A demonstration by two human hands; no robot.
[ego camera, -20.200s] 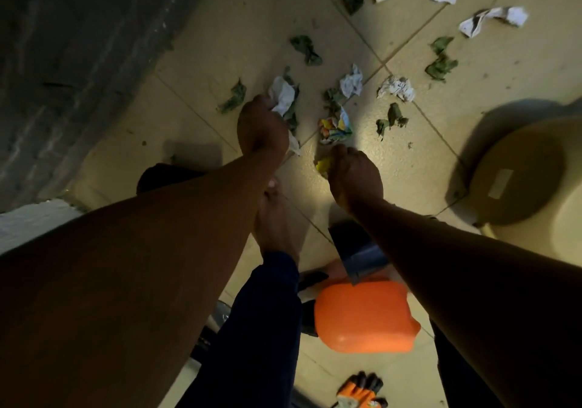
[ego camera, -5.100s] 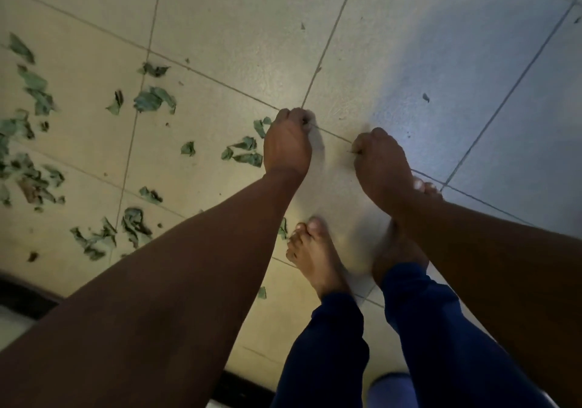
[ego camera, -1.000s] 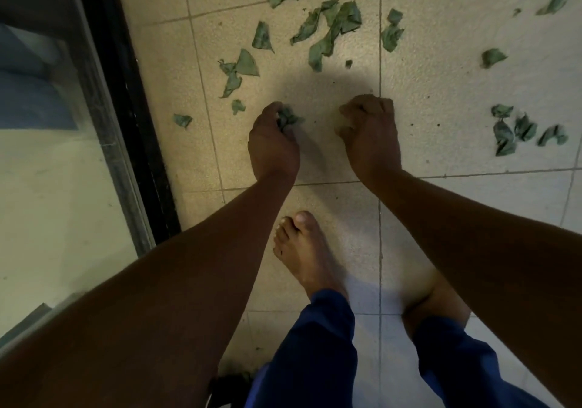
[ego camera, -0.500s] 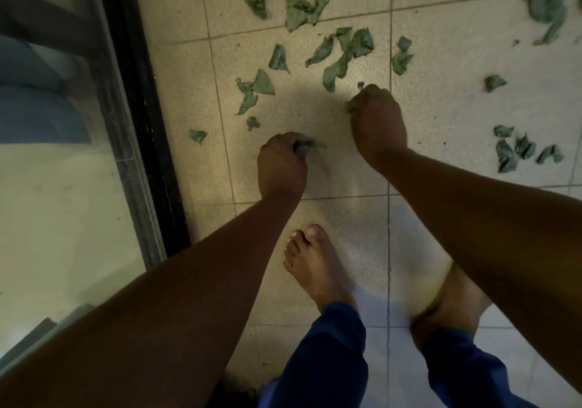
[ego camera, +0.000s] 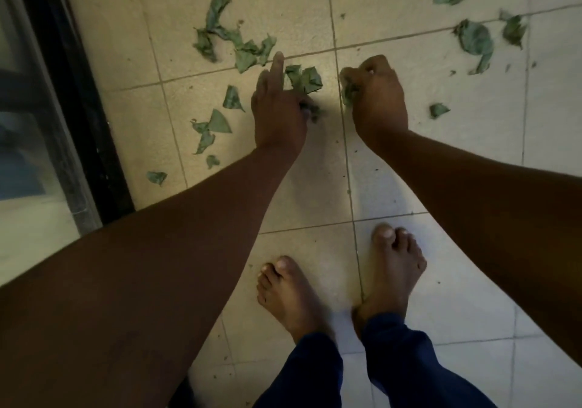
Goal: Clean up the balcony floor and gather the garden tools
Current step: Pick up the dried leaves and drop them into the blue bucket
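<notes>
On the tiled balcony floor (ego camera: 393, 187), just ahead of two bare feet (ego camera: 293, 297), green leaf scraps (ego camera: 302, 79) lie scattered. The left hand (ego camera: 278, 114) reaches down among them with its forefinger straight out and the other fingers curled round a small dark wad of leaf at the palm. The right hand (ego camera: 379, 98), just beside it, is fisted round another bunch of leaf that sticks out on its left side. About seven loose pieces lie left of the left hand, toward a black door frame (ego camera: 78, 108) that bounds the floor on that side, with glass (ego camera: 28, 155) beyond it. A tangle of several joined scraps (ego camera: 233, 42) lies further out. On the right, four pieces (ego camera: 475, 42) lie well apart, with bare tile between them and the feet.
</notes>
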